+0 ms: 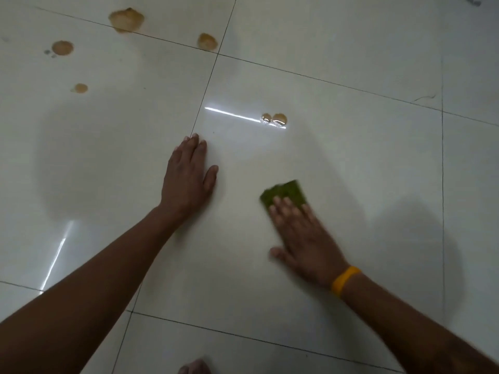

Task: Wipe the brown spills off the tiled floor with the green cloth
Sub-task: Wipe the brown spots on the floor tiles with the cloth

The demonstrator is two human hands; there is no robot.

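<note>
One green cloth (283,194), soft, limp, probably damp (blurred), pinned flat under right hand (302,233), short of nearest brown spill (274,119); press mid-cloth. Left hand (189,179) splayed empty on tiled floor (351,163).

Glossy pale floor tiles (337,163) with dark grout lines (208,76).

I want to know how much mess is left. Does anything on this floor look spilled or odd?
Yes. Brown spills dot the pale tiled floor: a double puddle ahead of the green cloth under the right hand, and four more far left.
</note>
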